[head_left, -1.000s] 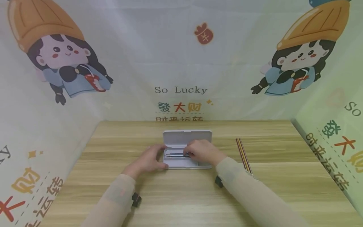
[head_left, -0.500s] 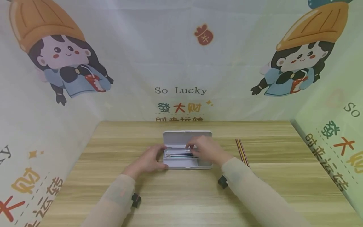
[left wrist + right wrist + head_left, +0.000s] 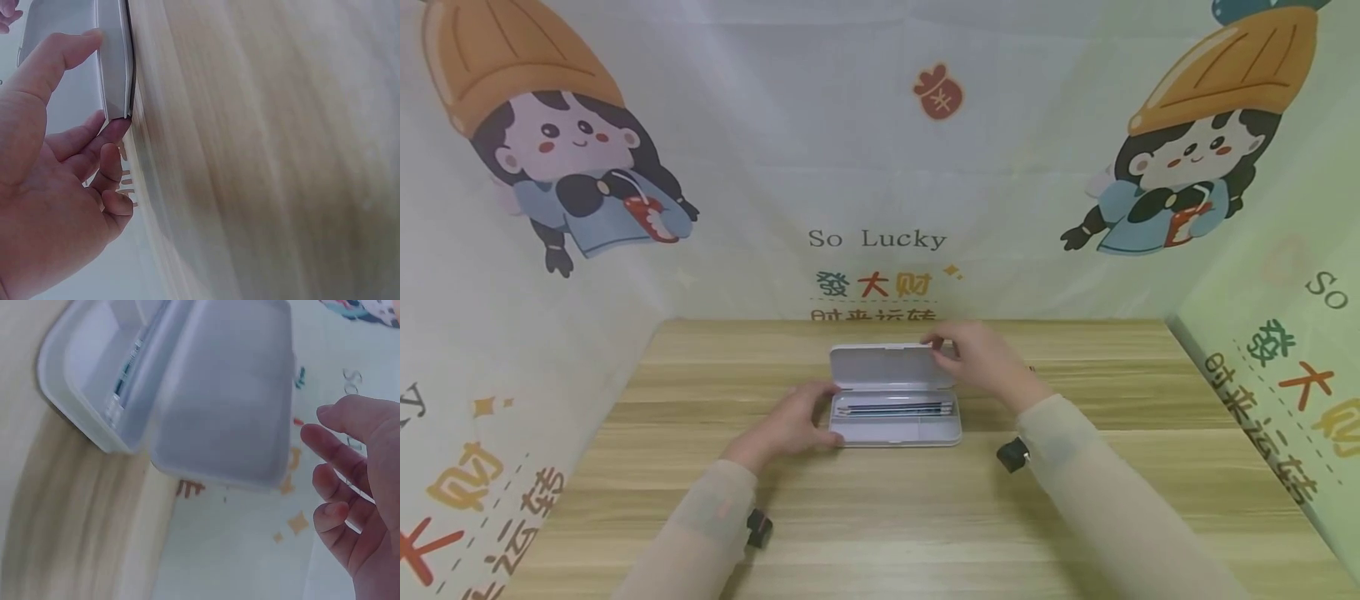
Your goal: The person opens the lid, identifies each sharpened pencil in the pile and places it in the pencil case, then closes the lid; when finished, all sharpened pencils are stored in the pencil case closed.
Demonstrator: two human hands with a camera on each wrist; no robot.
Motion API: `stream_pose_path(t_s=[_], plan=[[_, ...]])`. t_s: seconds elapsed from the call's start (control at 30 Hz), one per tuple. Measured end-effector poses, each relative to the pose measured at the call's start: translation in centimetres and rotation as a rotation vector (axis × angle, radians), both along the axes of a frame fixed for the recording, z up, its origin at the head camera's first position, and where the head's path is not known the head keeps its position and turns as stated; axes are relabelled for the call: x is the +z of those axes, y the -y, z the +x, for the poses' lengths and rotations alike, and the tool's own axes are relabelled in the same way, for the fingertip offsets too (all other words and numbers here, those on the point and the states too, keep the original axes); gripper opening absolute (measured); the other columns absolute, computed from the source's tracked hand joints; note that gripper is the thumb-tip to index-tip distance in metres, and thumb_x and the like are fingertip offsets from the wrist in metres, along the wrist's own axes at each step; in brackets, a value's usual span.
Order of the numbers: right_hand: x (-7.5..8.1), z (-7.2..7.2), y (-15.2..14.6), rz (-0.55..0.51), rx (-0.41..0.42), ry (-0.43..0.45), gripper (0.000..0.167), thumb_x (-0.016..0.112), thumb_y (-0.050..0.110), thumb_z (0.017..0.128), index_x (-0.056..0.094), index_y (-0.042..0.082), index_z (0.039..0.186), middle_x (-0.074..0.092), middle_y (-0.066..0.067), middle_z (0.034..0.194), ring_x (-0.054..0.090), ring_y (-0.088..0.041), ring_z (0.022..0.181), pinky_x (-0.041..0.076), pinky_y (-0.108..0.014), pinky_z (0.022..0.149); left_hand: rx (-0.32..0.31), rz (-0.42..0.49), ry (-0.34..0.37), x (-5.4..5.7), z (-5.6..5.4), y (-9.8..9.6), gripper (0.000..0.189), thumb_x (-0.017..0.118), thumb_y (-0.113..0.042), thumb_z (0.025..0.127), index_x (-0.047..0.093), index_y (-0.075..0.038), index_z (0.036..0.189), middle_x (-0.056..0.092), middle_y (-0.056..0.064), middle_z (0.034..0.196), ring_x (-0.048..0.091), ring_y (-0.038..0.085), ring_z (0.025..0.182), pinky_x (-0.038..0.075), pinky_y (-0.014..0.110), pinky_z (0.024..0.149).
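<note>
A white pencil case (image 3: pixel 880 432) lies on the table with its lid (image 3: pixel 880 368) raised at the back. Several pencils (image 3: pixel 895 410) lie side by side in its rear compartment; the front one holds nothing that shows. My left hand (image 3: pixel 786 423) holds the case by its left end, thumb at the front corner and fingers at the rear. In the left wrist view the thumb (image 3: pixel 81 47) presses the case's side wall. My right hand (image 3: pixel 985 358) is at the lid's upper right corner. The right wrist view shows its fingers (image 3: pixel 331 450) loosely bent, apart from the lid, holding nothing.
A wood-grain table (image 3: pixel 880 517) carries everything. Printed cloth (image 3: pixel 760 167) hangs behind and at both sides. The tip of a pencil (image 3: pixel 1032 368) peeks out beside my right hand; the forearm hides the others there. A dark wrist camera (image 3: pixel 1013 454) sits under the right sleeve.
My right hand has left the pencils in the case and moved up and right to the lid's corner. Its arm now covers the loose pencils on the right. The left hand stays put.
</note>
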State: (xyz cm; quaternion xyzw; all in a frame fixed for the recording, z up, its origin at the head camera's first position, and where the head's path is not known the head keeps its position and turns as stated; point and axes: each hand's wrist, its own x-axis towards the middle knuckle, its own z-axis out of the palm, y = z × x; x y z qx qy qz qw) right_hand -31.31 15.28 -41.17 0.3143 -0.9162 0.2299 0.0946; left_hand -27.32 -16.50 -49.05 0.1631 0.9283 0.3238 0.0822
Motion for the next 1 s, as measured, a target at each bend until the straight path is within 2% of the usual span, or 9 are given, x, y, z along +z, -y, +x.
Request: stream_pose_path(t_s=[0.3,0.5,0.7,0.9,1.0], plan=[[0.3,-1.5,-1.6,0.012,-0.144,0.1,0.019,0.069,0.024,0.098,0.077,0.015,0.113,0.076,0.001,0.103,0.056,-0.013,0.07,0.049,-0.029,0.064,0.008,-0.008,0.012,-0.2,0.2,0.1,0.084,0.091,-0.021,0.074,0.052,-0.003,0.146,0.053,0.02,0.151,0.047,0.04,0.141,0.036,0.057,0.122],[-0.4,-2.2,-1.9,0.005,-0.185,0.177,0.024,0.067,0.032,0.1,0.077,0.016,0.115,0.076,0.001,0.105,0.058,-0.015,0.077,0.049,-0.03,0.067,0.007,-0.021,0.011,-0.3,0.2,0.1,0.084,0.091,-0.022,0.074,0.051,-0.003,0.146,0.053,0.02,0.152,0.047,0.041,0.142,0.036,0.057,0.121],[-0.6,-2.4,-2.0,-0.018,-0.186,0.212,0.023,0.07,0.035,0.098,0.077,0.017,0.112,0.075,0.002,0.103,0.06,-0.017,0.082,0.051,-0.031,0.071,0.006,-0.013,0.003,-0.2,0.2,-0.1,0.084,0.091,-0.023,0.075,0.051,-0.003,0.146,0.053,0.02,0.151,0.048,0.04,0.141,0.037,0.057,0.121],[-0.7,-2.3,-2.3,-0.092,-0.167,0.271,0.022,0.072,0.031,0.097,0.078,0.014,0.11,0.076,-0.002,0.104,0.063,-0.018,0.088,0.054,-0.033,0.079,0.012,-0.004,-0.003,0.1,0.1,-0.1,0.084,0.091,-0.022,0.074,0.052,-0.001,0.145,0.055,0.021,0.148,0.049,0.041,0.14,0.036,0.058,0.121],[-0.8,-2.2,-2.4,-0.126,-0.149,0.31,0.023,0.073,0.029,0.096,0.078,0.013,0.11,0.076,-0.004,0.104,0.064,-0.018,0.088,0.054,-0.032,0.079,0.018,-0.009,0.002,0.1,0.1,-0.1,0.084,0.091,-0.022,0.074,0.051,-0.001,0.145,0.056,0.021,0.147,0.049,0.041,0.14,0.036,0.057,0.122]])
